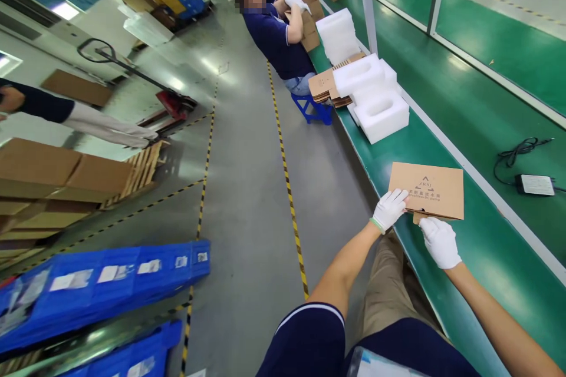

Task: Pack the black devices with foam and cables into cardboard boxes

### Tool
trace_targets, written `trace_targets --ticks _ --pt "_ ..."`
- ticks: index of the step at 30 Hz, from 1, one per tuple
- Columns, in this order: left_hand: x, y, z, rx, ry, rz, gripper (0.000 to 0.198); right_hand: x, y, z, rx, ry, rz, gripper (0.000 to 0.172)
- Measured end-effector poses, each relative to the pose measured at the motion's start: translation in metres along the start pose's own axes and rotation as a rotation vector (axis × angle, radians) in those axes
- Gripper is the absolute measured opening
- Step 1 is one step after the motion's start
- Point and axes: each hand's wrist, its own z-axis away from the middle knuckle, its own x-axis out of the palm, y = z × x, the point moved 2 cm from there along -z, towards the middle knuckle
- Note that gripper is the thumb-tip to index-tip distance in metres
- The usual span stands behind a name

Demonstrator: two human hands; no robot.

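Note:
A brown cardboard box (431, 185) with dark printing on top lies on the green bench in front of me. My left hand (390, 209), in a white glove, grips the box's near left corner, its fingertips over the top face. On the near side, my gloved right hand (440, 241) has its fingers closed at a small cardboard flap (417, 218) that sticks out below the front edge. The fingertips of the right hand are partly hidden, and the inside of the box does not show.
White foam inserts (382, 115) and flat folded cartons (325, 85) are stacked farther along the bench. A power adapter (535, 185) with a cable lies to the right. A co-worker (278, 29) sits on a blue stool (312, 109) beyond. Blue bins (106, 274) stand at left.

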Motion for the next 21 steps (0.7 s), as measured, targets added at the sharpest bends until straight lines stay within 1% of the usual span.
trace_targets --ticks 2,4,7,9,12,16,19,21 --pt "0.000 -0.001 -0.003 -0.002 0.006 0.008 0.031 0.003 0.004 -0.003 -0.020 -0.019 0.044 0.018" --pt "0.001 0.000 -0.002 -0.026 0.017 0.031 0.038 0.004 0.009 -0.008 -0.071 -0.002 0.080 0.016" --pt "0.004 0.005 0.000 -0.082 0.057 0.057 0.062 0.005 0.015 -0.015 -0.115 0.088 0.115 0.014" --pt "0.008 0.008 0.000 -0.123 0.092 0.054 0.070 0.006 0.018 -0.015 -0.091 0.141 0.154 0.015" --pt "0.012 0.011 -0.001 -0.174 0.135 0.035 0.066 0.010 0.019 -0.010 -0.069 0.128 0.201 0.022" --pt "0.013 0.010 -0.002 -0.176 0.165 0.025 0.060 0.015 0.020 -0.002 -0.039 0.078 0.149 0.023" --pt "0.012 0.008 -0.003 -0.180 0.154 0.030 0.062 0.018 0.022 -0.001 -0.025 0.074 0.116 0.022" --pt "0.012 0.008 -0.005 -0.200 0.131 0.051 0.059 0.018 0.023 -0.006 -0.029 0.093 0.098 0.020"
